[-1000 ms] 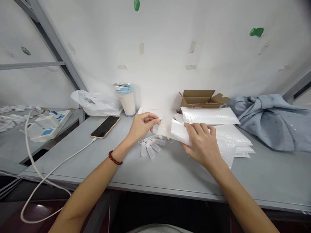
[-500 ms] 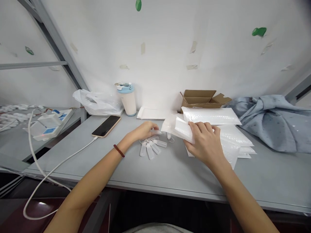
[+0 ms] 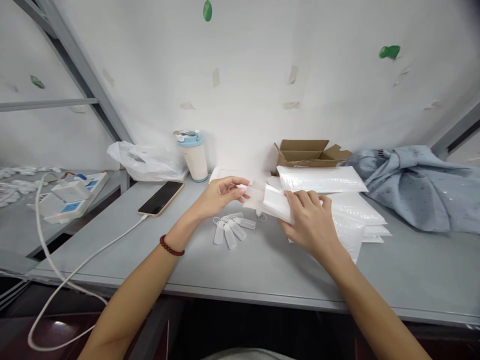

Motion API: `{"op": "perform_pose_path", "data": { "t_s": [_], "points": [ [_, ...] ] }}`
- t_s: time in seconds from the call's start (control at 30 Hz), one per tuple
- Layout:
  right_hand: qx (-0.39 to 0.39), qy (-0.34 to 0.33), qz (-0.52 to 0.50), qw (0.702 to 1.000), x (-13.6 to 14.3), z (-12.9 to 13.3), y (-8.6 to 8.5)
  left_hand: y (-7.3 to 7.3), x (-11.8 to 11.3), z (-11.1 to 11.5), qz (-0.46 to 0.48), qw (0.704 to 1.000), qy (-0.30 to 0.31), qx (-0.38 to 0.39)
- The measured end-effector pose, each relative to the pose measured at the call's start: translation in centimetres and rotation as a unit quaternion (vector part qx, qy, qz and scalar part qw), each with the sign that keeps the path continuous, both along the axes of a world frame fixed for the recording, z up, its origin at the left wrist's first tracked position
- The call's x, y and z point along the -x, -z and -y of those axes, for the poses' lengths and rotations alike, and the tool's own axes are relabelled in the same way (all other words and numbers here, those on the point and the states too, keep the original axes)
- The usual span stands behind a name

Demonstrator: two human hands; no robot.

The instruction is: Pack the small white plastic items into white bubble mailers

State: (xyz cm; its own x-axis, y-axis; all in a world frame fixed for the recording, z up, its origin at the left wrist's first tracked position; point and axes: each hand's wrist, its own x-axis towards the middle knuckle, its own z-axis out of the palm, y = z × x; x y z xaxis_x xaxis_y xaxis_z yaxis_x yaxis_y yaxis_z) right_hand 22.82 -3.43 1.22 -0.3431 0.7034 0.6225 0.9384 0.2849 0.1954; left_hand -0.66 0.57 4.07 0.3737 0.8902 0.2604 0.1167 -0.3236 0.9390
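My left hand (image 3: 219, 196) pinches a small translucent plastic tag (image 3: 253, 193) between thumb and fingers. The tag's far end is at the open mouth of a white bubble mailer (image 3: 276, 204); whether it is inside I cannot tell. My right hand (image 3: 311, 217) grips that mailer from its right side, above the desk. Below my left hand, several similar translucent tags (image 3: 230, 235) with thin loops lie fanned out on the grey desk (image 3: 240, 272). Another small white piece with a loop (image 3: 261, 216) lies partly hidden under the mailer.
More bubble mailers (image 3: 324, 179) are stacked at right, before an open cardboard box (image 3: 307, 157). Grey-blue cloth (image 3: 423, 187) lies far right. Towards the left are a tumbler (image 3: 194, 159), a plastic bag (image 3: 148, 162), a charging phone (image 3: 161, 198) and a power strip (image 3: 80, 197).
My left hand has lifted a tag from beside the fanned group and brought it up to the mailer's mouth. My right hand still holds the mailer, nearly in place.
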Motion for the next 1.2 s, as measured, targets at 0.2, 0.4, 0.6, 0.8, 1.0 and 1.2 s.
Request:
{"op": "perform_pose_path", "data": {
  "t_s": [0.2,0.4,0.6,0.8,1.0,1.2],
  "points": [
    [-0.004,-0.017,-0.004,1.0,0.2,0.2,0.1,0.0,-0.7,0.8,-0.041,0.998,-0.022,-0.033],
    [-0.016,-0.027,-0.016,0.999,0.2,0.2,0.1,-0.1,0.0,0.3,-0.085,0.986,-0.14,-0.039],
    [-0.019,-0.027,-0.014,0.999,0.2,0.1,0.1,-0.4,-0.1,0.6,-0.164,0.966,-0.198,-0.032],
    [-0.018,-0.026,-0.005,0.999,0.3,0.2,0.1,-0.5,-0.5,1.0,-0.11,0.983,-0.144,0.002],
    [-0.023,-0.041,-0.001,0.999,0.8,0.4,0.3,0.0,-2.3,1.9,-0.052,0.989,-0.137,-0.016],
    [-0.035,-0.046,-0.007,0.998,1.1,0.5,0.4,-0.1,-2.0,2.1,-0.023,0.998,-0.056,0.027]
  ]
}}
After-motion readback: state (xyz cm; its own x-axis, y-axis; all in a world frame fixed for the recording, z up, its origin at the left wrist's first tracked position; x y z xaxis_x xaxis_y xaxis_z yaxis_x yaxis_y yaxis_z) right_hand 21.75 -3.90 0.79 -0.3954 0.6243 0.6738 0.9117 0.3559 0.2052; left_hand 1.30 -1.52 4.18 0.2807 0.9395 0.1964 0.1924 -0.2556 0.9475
